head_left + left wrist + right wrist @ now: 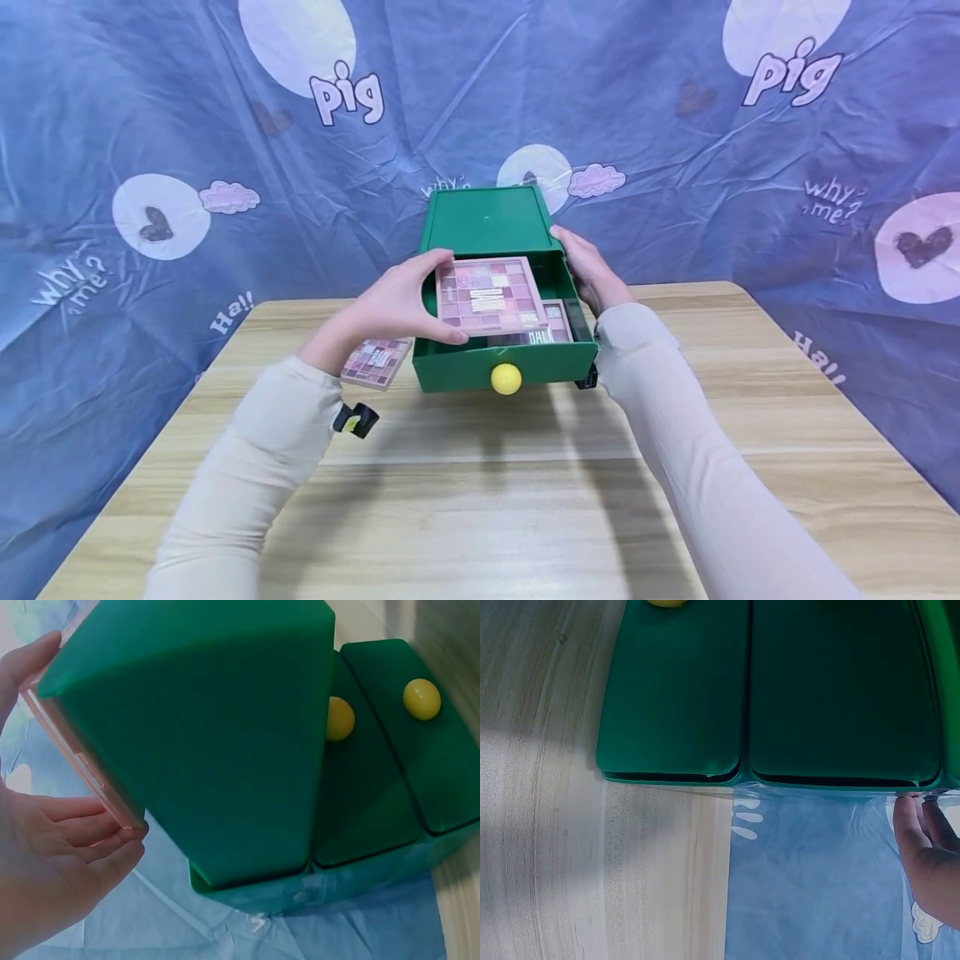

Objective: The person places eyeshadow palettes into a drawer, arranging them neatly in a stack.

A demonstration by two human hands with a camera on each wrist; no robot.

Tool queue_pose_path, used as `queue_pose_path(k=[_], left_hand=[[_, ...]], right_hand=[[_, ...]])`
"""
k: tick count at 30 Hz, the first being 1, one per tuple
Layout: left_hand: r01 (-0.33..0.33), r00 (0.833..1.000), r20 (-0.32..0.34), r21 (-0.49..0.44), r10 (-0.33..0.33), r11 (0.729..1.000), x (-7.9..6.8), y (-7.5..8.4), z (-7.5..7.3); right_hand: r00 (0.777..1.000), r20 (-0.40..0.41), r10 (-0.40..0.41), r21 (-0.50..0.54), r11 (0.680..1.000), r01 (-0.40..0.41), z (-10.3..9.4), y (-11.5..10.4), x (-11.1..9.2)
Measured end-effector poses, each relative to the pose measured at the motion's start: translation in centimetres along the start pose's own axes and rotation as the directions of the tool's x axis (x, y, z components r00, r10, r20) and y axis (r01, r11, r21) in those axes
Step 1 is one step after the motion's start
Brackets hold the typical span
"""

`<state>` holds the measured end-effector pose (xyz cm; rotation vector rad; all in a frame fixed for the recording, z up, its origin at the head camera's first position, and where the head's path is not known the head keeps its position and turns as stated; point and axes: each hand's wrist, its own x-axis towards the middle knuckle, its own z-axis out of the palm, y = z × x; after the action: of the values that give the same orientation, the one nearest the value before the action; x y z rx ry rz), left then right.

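Palette (487, 293): over drawer (450, 369), pinched at its left side by our left hand (393, 304).
Right hand (590, 265): fingers extended against cabinet (491, 218).

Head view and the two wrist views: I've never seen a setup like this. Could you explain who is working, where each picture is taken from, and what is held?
There is no machine here, only a person's two bare hands. The widest picture comes from a camera worn on the head, looking forward and down. The other two come from cameras on the wrists, each showing that hand's work.

On the wooden table stands a green cabinet with its top drawer pulled open. The left hand holds a pink palette by its edge over that drawer. The right hand touches the cabinet's side. Another palette shows inside the drawer, and a third one lies on the table.
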<state>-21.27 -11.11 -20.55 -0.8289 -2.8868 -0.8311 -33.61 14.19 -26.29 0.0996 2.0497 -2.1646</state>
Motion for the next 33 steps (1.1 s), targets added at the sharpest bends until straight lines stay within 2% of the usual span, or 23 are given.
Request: queue_pose_path(k=[10, 19, 33], left_hand=[[-0.041, 0.999, 0.030, 0.029, 0.040, 0.999, 1.3, 0.3, 1.5], [-0.056, 0.997, 0.053, 0.062, 0.053, 0.997, 2.0, 0.6, 1.9], [-0.063, 0.992, 0.112, 0.052, 0.057, 0.997, 3.0, 0.7, 2.7]], right_hand=[[1.000, -0.007, 0.008, 0.002, 1.000, -0.008, 0.1, 0.1, 0.0], [1.000, -0.006, 0.007, 0.004, 1.000, -0.007, 0.1, -0.1, 0.0], [1.000, -0.007, 0.014, -0.008, 1.000, -0.014, 0.2, -0.1, 0.0]])
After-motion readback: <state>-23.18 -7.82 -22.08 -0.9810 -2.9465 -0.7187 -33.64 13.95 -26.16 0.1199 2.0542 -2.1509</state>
